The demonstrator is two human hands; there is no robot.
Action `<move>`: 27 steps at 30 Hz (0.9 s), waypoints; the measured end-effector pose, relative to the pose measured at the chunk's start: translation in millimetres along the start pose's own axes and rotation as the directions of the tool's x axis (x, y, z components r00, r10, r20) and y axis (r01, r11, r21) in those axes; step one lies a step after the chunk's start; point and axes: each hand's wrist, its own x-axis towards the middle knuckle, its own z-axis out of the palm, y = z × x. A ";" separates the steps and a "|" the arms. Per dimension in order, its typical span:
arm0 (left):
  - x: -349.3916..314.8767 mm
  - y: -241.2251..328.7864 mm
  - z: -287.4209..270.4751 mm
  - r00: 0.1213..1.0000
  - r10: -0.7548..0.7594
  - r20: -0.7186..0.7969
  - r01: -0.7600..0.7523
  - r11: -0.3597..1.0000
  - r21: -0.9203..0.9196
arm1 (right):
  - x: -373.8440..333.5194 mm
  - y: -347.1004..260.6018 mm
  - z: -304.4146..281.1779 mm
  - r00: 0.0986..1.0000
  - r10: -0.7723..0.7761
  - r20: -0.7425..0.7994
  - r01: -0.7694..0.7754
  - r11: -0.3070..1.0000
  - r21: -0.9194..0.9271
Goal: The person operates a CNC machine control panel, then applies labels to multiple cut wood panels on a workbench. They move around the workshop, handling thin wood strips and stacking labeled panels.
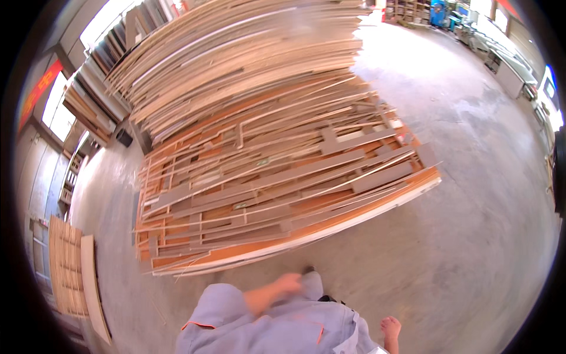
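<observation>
My left hand (288, 283) is smeared by motion in front of my body, above my leg, and its fingers cannot be made out. My right hand (390, 325) hangs at my right side over the bare floor, its fingers curled in, with nothing visible in it. Both hands are apart from the low pile of wood offcuts (265, 177) ahead of me. Thin strips and narrow grey-brown boards lie crisscrossed there on an orange-brown panel (283, 233) with a pale front edge.
Behind the offcuts rises a tall stack of long boards (247, 59). Upright panels (94, 100) lean at the far left, near a dark bucket (124, 138). Slatted wood (68, 265) stands at the near left. Concrete floor (471, 177) stretches right toward benches (510, 74).
</observation>
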 end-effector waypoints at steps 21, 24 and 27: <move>430.9 764.3 131.9 0.595 0.656 0.464 -0.801 0.436 0.411 | 74.5 -119.8 -284.8 0.807 0.093 -0.583 -0.238 0.955 -0.176; 419.0 901.9 162.1 0.647 0.722 0.246 -0.747 0.665 0.012 | 125.4 -146.4 -334.2 0.796 0.161 -0.583 -0.274 0.956 -0.109; 485.8 945.0 225.1 0.467 0.766 0.442 -0.877 0.336 0.345 | 191.7 -194.7 -408.9 0.826 0.177 -0.536 -0.252 0.965 -0.070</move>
